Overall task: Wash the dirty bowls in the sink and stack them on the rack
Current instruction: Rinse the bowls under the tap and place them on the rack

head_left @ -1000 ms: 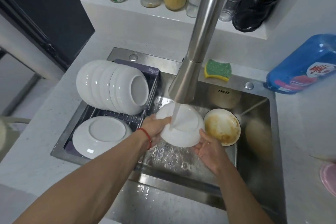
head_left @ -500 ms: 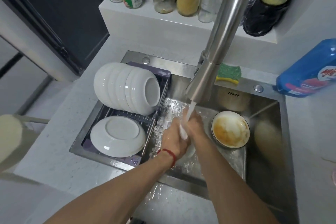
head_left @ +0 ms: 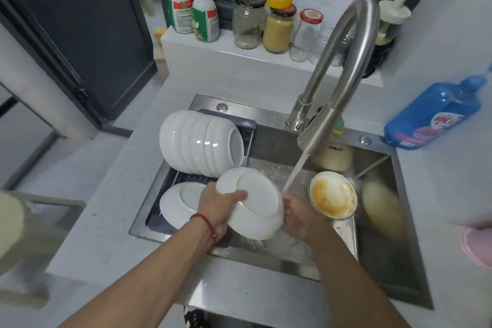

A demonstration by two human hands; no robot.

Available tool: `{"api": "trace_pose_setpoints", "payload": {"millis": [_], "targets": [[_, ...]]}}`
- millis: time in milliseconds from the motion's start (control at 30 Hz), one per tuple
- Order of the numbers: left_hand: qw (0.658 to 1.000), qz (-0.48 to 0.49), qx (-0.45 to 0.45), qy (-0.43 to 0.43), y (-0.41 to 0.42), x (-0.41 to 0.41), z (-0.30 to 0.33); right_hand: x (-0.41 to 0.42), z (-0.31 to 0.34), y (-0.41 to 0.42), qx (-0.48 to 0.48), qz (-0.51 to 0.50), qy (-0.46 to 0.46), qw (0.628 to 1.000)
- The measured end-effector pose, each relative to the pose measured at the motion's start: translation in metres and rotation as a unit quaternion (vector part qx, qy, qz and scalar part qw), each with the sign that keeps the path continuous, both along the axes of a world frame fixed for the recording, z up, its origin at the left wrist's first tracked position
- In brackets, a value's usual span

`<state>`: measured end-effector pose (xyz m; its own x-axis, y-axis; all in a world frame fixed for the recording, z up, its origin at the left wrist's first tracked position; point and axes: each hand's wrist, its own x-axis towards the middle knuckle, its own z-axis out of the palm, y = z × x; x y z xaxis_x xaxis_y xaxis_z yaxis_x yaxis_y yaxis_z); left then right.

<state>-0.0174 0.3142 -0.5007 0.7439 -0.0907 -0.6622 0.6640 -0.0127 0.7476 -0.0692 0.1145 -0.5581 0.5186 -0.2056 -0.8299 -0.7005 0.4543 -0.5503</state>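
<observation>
Nearest, the left hand has a closed grip on the rim of a white bowl, held base-up over the sink. That bowl hides the right hand fingers, so its grip cannot be told. Beyond lie a dirty bowl, the rack with stacked bowls, and the running faucet.

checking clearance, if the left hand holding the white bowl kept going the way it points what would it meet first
Likely the stack of clean bowls on the rack; the left hand and its white bowl point up-left toward it, though depth is unclear.
</observation>
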Motion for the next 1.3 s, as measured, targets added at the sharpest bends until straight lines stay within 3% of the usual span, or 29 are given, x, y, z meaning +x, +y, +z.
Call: {"api": "trace_pose_setpoints", "payload": {"millis": [167, 367, 467, 533, 667, 733, 800, 900, 967, 1033, 1133, 1200, 1300], "targets": [[0.999, 0.034, -0.01, 0.04, 0.07, 0.018, 0.007, 0.0, 0.011, 0.024, -0.038, 0.079, -0.005, 0.996], [0.995, 0.081, 0.037, 0.045, 0.098, 0.028, 0.002, -0.007, -0.005, 0.013, -0.076, 0.088, 0.005, 0.993], [0.984, 0.049, 0.17, 0.002, 0.091, 0.034, -0.005, -0.015, -0.014, -0.004, -0.089, 0.087, 0.012, 0.992], [0.949, -0.046, 0.307, -0.054, 0.088, 0.036, -0.005, -0.021, -0.023, -0.017, -0.097, 0.076, 0.021, 0.992], [0.817, -0.189, 0.541, -0.062, 0.082, 0.036, 0.009, -0.035, -0.045, -0.055, -0.115, 0.044, 0.064, 0.99], [0.745, -0.223, 0.625, -0.063, 0.073, 0.032, 0.019, -0.044, -0.059, -0.077, -0.109, 0.031, 0.078, 0.99], [0.705, -0.229, 0.661, -0.115, 0.061, 0.024, 0.029, -0.05, -0.066, -0.095, -0.112, 0.001, 0.079, 0.991], [0.729, -0.217, 0.595, -0.261, 0.023, 0.004, 0.031, -0.053, -0.077, -0.127, -0.135, -0.018, 0.093, 0.986], [0.755, -0.29, 0.51, -0.293, -0.017, -0.017, 0.024, -0.056, -0.086, -0.148, -0.129, -0.019, 0.112, 0.985], [0.808, -0.354, 0.394, -0.257, -0.057, -0.035, 0.011, -0.057, -0.096, -0.166, -0.108, -0.045, 0.115, 0.986], [0.888, -0.364, 0.246, -0.137, -0.105, -0.05, -0.019, -0.05, -0.1, -0.176, -0.078, -0.136, 0.096, 0.983], [0.907, -0.353, 0.21, -0.095, -0.126, -0.053, -0.041, -0.046, -0.101, -0.179, -0.051, -0.214, 0.1, 0.97], [0.903, -0.362, 0.215, -0.089, -0.141, -0.053, -0.06, -0.041, -0.107, -0.184, -0.022, -0.275, 0.096, 0.956]]}}
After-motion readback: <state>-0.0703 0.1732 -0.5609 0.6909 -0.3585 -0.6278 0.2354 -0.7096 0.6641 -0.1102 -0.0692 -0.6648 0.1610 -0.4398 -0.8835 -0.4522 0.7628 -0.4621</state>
